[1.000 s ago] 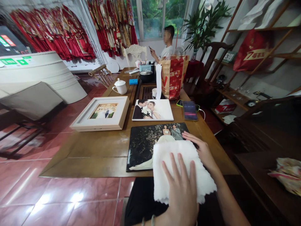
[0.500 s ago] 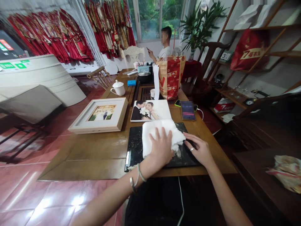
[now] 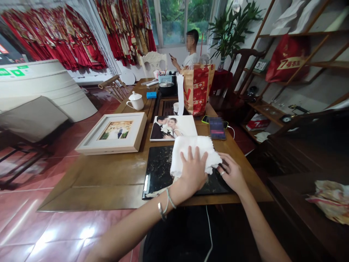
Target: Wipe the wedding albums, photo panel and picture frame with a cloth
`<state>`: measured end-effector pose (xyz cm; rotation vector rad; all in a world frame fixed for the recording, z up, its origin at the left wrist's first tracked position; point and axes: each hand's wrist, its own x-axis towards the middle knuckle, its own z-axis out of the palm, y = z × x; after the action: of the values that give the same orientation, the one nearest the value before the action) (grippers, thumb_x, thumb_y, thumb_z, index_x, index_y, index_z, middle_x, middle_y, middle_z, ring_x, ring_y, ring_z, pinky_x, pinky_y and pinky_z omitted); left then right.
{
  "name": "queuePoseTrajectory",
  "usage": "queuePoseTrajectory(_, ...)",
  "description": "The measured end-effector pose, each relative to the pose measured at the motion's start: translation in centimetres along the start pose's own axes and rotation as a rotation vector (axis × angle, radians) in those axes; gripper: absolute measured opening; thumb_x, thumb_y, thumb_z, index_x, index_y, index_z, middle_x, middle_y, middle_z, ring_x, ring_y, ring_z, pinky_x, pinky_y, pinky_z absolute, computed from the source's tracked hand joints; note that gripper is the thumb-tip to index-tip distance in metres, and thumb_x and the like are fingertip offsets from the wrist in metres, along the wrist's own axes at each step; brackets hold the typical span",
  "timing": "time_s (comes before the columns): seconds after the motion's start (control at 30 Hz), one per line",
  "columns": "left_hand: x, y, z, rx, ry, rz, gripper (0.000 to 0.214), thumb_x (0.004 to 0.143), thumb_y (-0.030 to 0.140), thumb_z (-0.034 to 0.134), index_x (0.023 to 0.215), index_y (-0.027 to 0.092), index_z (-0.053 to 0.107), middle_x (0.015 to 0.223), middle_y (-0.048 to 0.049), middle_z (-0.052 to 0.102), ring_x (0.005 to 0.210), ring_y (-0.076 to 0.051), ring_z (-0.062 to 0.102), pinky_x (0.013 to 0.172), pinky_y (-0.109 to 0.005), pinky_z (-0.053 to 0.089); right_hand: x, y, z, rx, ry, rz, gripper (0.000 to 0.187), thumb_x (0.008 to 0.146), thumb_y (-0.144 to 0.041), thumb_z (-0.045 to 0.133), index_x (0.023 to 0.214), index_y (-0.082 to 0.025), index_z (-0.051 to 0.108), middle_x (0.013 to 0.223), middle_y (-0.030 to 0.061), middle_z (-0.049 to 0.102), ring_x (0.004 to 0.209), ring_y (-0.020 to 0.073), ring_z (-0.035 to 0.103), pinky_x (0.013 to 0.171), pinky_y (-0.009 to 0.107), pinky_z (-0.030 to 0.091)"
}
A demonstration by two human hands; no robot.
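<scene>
The left hand lay flat, fingers wide, pressing the white cloth onto the photo panel. At its three o'clock, the right hand rested open on the panel.

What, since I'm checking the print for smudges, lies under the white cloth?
The white cloth lies on the dark glossy photo print, pressed by the left hand. The print's dark left side shows; the part beneath cloth and hand is covered.
</scene>
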<state>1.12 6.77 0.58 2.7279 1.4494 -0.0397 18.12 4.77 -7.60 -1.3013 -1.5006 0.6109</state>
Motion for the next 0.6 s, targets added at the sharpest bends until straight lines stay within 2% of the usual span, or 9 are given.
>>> queuePoseTrajectory(0.07, -2.0, 0.8, -0.1, 0.005, -0.021, -0.021, 0.075, 0.082, 0.038, 0.064, 0.145, 0.02, 0.028, 0.152, -0.0166, 0.024, 0.138, -0.044, 0.015, 0.104, -0.067, 0.023, 0.0, -0.5, -0.2, 0.018, -0.018, 0.015, 0.03, 0.082, -0.019, 0.05, 0.11, -0.024, 0.06, 0.128, 0.0102, 0.053, 0.124, 0.0247, 0.049, 0.096, 0.039, 0.048)
queuePoseTrajectory(0.17, -5.0, 2.4, 0.2, -0.036, -0.029, 0.035, 0.078, 0.08, 0.041, 0.064, 0.146, 0.02, 0.027, 0.153, -0.0166, 0.021, 0.138, -0.045, 0.011, 0.105, -0.069, 0.02, 0.1, -0.9, -0.5, 0.01, -0.007, 0.018, 0.036, 0.082, -0.018, 0.045, 0.114, -0.025, 0.061, 0.131, 0.0087, 0.055, 0.126, 0.0243, 0.048, 0.103, 0.042, 0.041)
queuePoseTrajectory(0.3, -7.2, 4.4, 1.0, -0.082, -0.003, 0.093, 0.078, 0.08, 0.043, 0.063, 0.146, 0.021, 0.028, 0.153, -0.0165, 0.021, 0.138, -0.045, 0.011, 0.104, -0.071, 0.021, 0.1, -0.7, -0.9, 0.008, -0.034, -0.022, 0.047, 0.078, -0.012, 0.041, 0.118, -0.025, 0.061, 0.133, 0.0071, 0.055, 0.127, 0.0235, 0.048, 0.108, 0.042, 0.036)
queuePoseTrajectory(0.43, -6.7, 4.2, 1.0, -0.057, -0.006, 0.012, 0.08, 0.079, 0.044, 0.065, 0.146, 0.022, 0.027, 0.153, -0.0155, 0.02, 0.139, -0.043, 0.011, 0.104, -0.071, 0.02, 0.1, -0.5, -0.7, -0.035, -0.027, -0.027, 0.036, 0.084, -0.02, 0.045, 0.116, -0.025, 0.062, 0.13, 0.0087, 0.057, 0.123, 0.0251, 0.052, 0.104, 0.043, 0.041)
queuePoseTrajectory(0.5, -5.7, 3.1, 0.7, -0.031, -0.009, -0.057, 0.081, 0.079, 0.042, 0.066, 0.146, 0.023, 0.026, 0.154, -0.0146, 0.02, 0.139, -0.042, 0.011, 0.103, -0.072, 0.02, 0.1, -0.5, -0.4, -0.063, -0.027, -0.028, 0.031, 0.086, -0.026, 0.051, 0.114, -0.025, 0.063, 0.128, 0.0091, 0.058, 0.123, 0.0254, 0.052, 0.103, 0.043, 0.043)
queuePoseTrajectory(0.6, -3.8, 0.3, 0.2, -0.014, -0.019, -0.179, 0.078, 0.08, 0.037, 0.066, 0.146, 0.024, 0.027, 0.154, -0.0132, 0.02, 0.139, -0.041, 0.013, 0.102, -0.071, 0.022, 0.0, -0.7, -0.2, -0.107, -0.037, -0.058, 0.03, 0.086, -0.03, 0.056, 0.115, -0.025, 0.063, 0.128, 0.0091, 0.058, 0.124, 0.0252, 0.052, 0.104, 0.043, 0.041)
